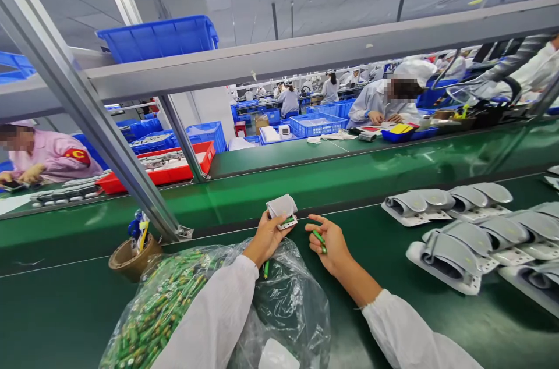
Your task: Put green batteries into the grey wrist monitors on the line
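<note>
My left hand [267, 236] grips a small white device with a grey cuff [282, 206], its open battery compartment turned up with something green inside. Just to the right, my right hand [332, 245] holds green batteries [319, 239] in its curled fingers, the index finger pointing toward the device. Below and to the left lies a clear plastic bag [301, 293] with many loose green batteries [152, 322] in it. One single green battery [266, 269] shows beside my left wrist.
Rows of grey cuff devices [463, 247] stand on the bench at right. A brown round holder [131, 258] with pens is by the metal post [144, 188]. Beyond the green belt are a red tray [201, 159], a blue bin [161, 40] on the rail, and co-workers.
</note>
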Demonstrator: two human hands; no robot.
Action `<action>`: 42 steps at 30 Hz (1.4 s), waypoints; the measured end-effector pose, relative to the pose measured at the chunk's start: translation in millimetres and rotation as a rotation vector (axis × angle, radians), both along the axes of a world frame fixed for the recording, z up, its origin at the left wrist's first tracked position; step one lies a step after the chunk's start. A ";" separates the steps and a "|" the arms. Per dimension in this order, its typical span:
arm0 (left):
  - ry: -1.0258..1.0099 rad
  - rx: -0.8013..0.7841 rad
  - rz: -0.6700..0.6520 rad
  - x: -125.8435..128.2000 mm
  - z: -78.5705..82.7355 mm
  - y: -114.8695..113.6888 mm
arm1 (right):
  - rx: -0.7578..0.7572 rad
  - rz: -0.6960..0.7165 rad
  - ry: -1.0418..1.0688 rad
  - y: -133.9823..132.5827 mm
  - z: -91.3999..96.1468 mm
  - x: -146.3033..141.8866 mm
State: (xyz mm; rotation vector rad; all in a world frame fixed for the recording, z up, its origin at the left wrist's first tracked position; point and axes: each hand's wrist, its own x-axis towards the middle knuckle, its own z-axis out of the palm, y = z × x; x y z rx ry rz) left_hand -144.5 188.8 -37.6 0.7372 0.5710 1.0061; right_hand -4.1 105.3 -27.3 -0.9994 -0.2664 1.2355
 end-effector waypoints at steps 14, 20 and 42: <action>0.068 0.021 -0.010 3.3 -3.5 2.5 | -0.007 0.062 0.294 1.1 2.7 10.6; 0.057 -0.006 0.005 0.4 -9.7 10.0 | 0.155 0.058 0.258 0.8 4.8 8.1; 0.022 0.014 0.039 2.1 -13.1 8.4 | 0.152 -0.064 -1.029 1.4 -24.1 7.0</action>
